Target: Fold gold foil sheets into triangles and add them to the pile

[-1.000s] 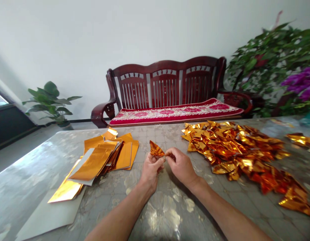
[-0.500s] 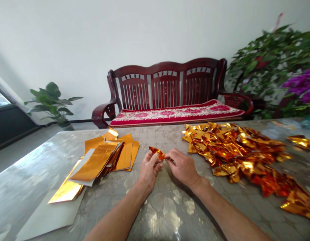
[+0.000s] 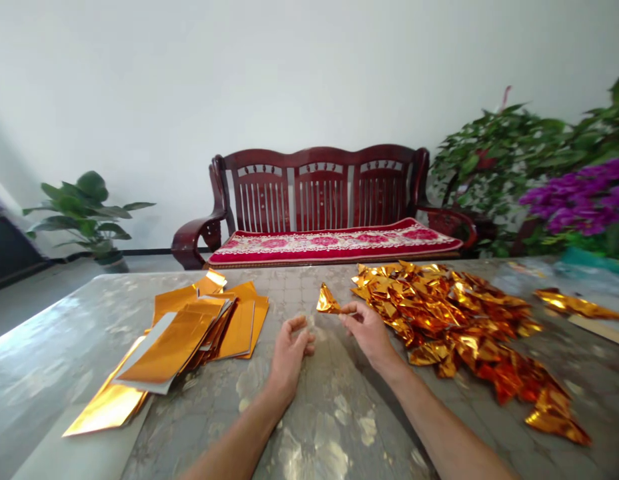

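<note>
Between the fingertips of my right hand (image 3: 365, 328) is one corner of a folded gold foil paper piece (image 3: 328, 300), pointed at the top and held just above the table. My left hand (image 3: 291, 350) is a short way to the left, its fingers loosely curled and apart with nothing in them. To the right of my right hand lies a heap of folded gold foil pieces (image 3: 439, 300). On the left, flat gold foil paper sheets (image 3: 174, 340) are piled unevenly, some showing a pale grey back.
The table (image 3: 209, 427) has a patterned grey cover. A pale board (image 3: 84, 453) lies under the nearest sheets. Another gold piece (image 3: 574, 303) sits at the far right, by clear plastic (image 3: 519, 275). Beyond stand a wooden bench (image 3: 322, 193), a potted plant (image 3: 89, 213) and purple flowers (image 3: 584, 200).
My left hand has let go of the gold foil piece and drawn slightly down and left. The piece now stays in my right hand alone. The view has tilted up and turned right.
</note>
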The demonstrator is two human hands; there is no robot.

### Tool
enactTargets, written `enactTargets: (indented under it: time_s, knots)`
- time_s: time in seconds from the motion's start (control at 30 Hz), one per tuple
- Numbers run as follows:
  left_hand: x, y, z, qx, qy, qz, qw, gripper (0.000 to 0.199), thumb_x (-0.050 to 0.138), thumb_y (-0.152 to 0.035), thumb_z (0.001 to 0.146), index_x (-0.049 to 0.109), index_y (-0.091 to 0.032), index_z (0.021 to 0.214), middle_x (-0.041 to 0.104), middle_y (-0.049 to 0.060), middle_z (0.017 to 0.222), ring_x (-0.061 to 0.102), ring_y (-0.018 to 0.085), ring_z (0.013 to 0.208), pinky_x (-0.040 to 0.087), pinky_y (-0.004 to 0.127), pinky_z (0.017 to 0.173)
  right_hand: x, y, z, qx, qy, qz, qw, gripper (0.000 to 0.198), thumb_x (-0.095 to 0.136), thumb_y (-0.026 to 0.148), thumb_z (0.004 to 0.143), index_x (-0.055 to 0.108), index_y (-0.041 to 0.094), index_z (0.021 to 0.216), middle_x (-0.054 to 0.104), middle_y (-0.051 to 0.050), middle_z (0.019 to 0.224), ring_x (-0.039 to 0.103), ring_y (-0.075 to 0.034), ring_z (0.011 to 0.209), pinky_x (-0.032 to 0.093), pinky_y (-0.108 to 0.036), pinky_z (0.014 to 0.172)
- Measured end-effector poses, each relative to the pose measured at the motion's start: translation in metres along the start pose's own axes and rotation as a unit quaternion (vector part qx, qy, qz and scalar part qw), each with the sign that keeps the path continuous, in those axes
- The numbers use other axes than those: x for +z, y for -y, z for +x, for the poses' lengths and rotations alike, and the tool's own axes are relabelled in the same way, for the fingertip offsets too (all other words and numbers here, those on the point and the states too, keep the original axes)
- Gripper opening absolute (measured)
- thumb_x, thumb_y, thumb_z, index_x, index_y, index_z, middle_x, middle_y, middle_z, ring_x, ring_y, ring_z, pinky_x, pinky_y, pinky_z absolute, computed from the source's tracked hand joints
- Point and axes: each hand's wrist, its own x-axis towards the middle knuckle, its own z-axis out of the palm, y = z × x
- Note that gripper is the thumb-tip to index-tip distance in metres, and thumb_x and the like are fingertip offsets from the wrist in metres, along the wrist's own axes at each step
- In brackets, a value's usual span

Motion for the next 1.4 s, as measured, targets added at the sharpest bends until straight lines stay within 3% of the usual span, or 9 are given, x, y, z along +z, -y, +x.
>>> enactTargets:
  time_s: [0.17, 0.37, 0.47, 0.57, 0.73, 0.9, 1.07, 1.27, 1.4]
  knots:
    - [-0.002, 0.014, 0.001, 0.045, 0.041, 0.133, 0.989, 0.029, 0.065, -0.028, 0.075, 0.063, -0.017, 0.103, 0.056, -0.005, 0.059, 0.055, 0.013, 0.057, 0.042, 0.023, 0.058, -0.020, -0.001, 0.002, -0.157, -0.078, -0.170, 0.970, 0.010, 0.057, 0.022, 0.078, 0.067, 0.022, 0.078, 0.065, -0.004, 0.086, 0.060, -0.018, 0.075, 0.049, -0.032, 0.075]
    - [-0.004, 0.020, -0.001, 0.185, 0.105, 0.275, 0.938, 0.019, 0.054, -0.019, 0.079, 0.069, -0.020, 0.091, 0.063, 0.001, 0.079, 0.058, 0.016, 0.071, 0.043, 0.028, 0.068, -0.041, -0.008, 0.001, -0.252, -0.182, -0.283, 0.907, 0.015, 0.055, 0.021, 0.089, 0.070, 0.023, 0.086, 0.065, -0.005, 0.091, 0.062, -0.020, 0.089, 0.047, -0.031, 0.082]
    - [-0.004, 0.018, -0.003, 0.196, 0.115, 0.301, 0.926, 0.020, 0.051, -0.018, 0.081, 0.069, -0.020, 0.089, 0.064, 0.002, 0.081, 0.057, 0.017, 0.071, 0.042, 0.028, 0.068, -0.045, -0.008, -0.001, -0.279, -0.194, -0.344, 0.875, 0.017, 0.055, 0.019, 0.091, 0.071, 0.023, 0.087, 0.066, -0.005, 0.090, 0.061, -0.019, 0.089, 0.046, -0.030, 0.082]
    - [-0.005, 0.017, -0.003, 0.192, 0.121, 0.310, 0.923, 0.019, 0.052, -0.019, 0.081, 0.070, -0.020, 0.088, 0.064, 0.001, 0.079, 0.057, 0.017, 0.070, 0.041, 0.028, 0.068, -0.045, -0.006, -0.001, -0.283, -0.173, -0.379, 0.864, 0.019, 0.055, 0.017, 0.091, 0.072, 0.023, 0.086, 0.067, -0.004, 0.089, 0.060, -0.019, 0.089, 0.045, -0.030, 0.082]
    - [-0.005, 0.019, -0.002, 0.189, 0.119, 0.310, 0.924, 0.019, 0.052, -0.021, 0.080, 0.070, -0.020, 0.087, 0.065, 0.001, 0.078, 0.057, 0.017, 0.069, 0.041, 0.028, 0.067, -0.047, -0.004, 0.006, -0.254, -0.176, -0.358, 0.881, 0.016, 0.057, 0.017, 0.088, 0.071, 0.022, 0.085, 0.066, -0.004, 0.089, 0.060, -0.019, 0.089, 0.046, -0.031, 0.082]
    - [-0.006, 0.018, -0.002, 0.188, 0.123, 0.309, 0.924, 0.018, 0.053, -0.021, 0.080, 0.070, -0.021, 0.086, 0.067, 0.002, 0.080, 0.060, 0.019, 0.072, 0.043, 0.029, 0.070, -0.052, 0.000, 0.013, -0.199, -0.164, -0.302, 0.918, 0.015, 0.056, 0.018, 0.083, 0.070, 0.024, 0.080, 0.067, -0.004, 0.088, 0.062, -0.020, 0.088, 0.048, -0.032, 0.082]
    - [-0.005, 0.018, -0.002, 0.196, 0.135, 0.300, 0.924, 0.017, 0.053, -0.021, 0.079, 0.070, -0.022, 0.084, 0.069, 0.002, 0.083, 0.062, 0.020, 0.079, 0.045, 0.031, 0.076, -0.065, 0.003, 0.017, -0.100, -0.179, -0.110, 0.973, 0.011, 0.060, 0.026, 0.072, 0.071, 0.022, 0.073, 0.070, -0.004, 0.084, 0.063, -0.023, 0.086, 0.048, -0.039, 0.087]
    - [-0.005, 0.018, -0.002, 0.198, 0.148, 0.300, 0.921, 0.018, 0.052, -0.021, 0.079, 0.069, -0.022, 0.083, 0.069, 0.003, 0.082, 0.063, 0.021, 0.081, 0.046, 0.032, 0.077, -0.095, 0.011, 0.014, -0.011, -0.186, -0.016, 0.982, 0.025, 0.062, 0.037, 0.065, 0.069, 0.017, 0.080, 0.064, 0.000, 0.061, 0.055, -0.016, 0.053, 0.044, -0.029, 0.053]
    - [-0.005, 0.016, -0.002, 0.193, 0.152, 0.302, 0.921, 0.017, 0.053, -0.024, 0.079, 0.070, -0.023, 0.082, 0.070, 0.003, 0.082, 0.064, 0.022, 0.081, 0.046, 0.033, 0.077, -0.112, 0.027, -0.001, 0.037, -0.153, 0.023, 0.987, 0.026, 0.068, 0.035, 0.061, 0.068, 0.017, 0.080, 0.060, 0.003, 0.056, 0.051, -0.013, 0.049, 0.040, -0.025, 0.048]
